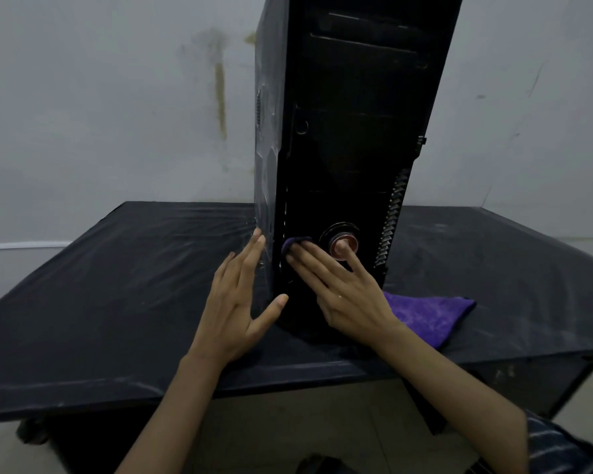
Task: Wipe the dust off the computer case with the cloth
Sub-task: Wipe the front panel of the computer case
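A tall black computer case stands upright on the table, its front panel facing me, with a round red-ringed button low down. My right hand lies flat on the lower front panel, straight fingers pressing a purple cloth against it. A small corner of the cloth shows above my fingertips; the rest trails out to the right onto the table. My left hand rests with straight fingers on the case's dusty left side, thumb at the front corner.
A dark sheet covers the table, streaked with pale dust. The table's front edge runs just below my wrists. A stained grey wall stands close behind the case. Light floor tiles show under the table.
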